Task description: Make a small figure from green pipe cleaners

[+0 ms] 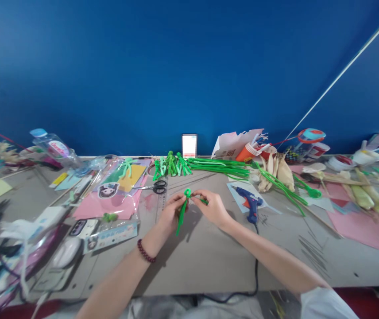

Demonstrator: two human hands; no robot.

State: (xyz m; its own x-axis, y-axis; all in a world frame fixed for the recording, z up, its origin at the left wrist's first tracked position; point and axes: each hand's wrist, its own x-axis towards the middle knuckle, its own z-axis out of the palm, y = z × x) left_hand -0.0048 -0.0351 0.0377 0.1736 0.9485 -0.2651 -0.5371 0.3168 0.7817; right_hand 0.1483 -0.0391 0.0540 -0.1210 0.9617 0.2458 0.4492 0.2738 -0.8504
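Observation:
A bright green pipe cleaner (181, 217), bent into a small loop at its top, is held above the middle of the table. My left hand (172, 212) pinches it just below the loop, with a tail hanging down past the fingers. On the other side my right hand (211, 206) grips the same pipe cleaner, and a short green end shows by its fingers. Beyond them lie several twisted green pipe-cleaner figures (171, 164) and a bundle of straight green pipe cleaners (221, 167). Black-handled scissors (159, 187) rest left of the hands.
A blue glue gun (252, 204) lies to the right on paper, its cord (256, 266) running off the front edge. Pink sheets in a plastic sleeve (106, 201) and a white mouse (67, 252) are on the left. A plastic bottle (55, 146) and paper cups (247, 153) stand at the back.

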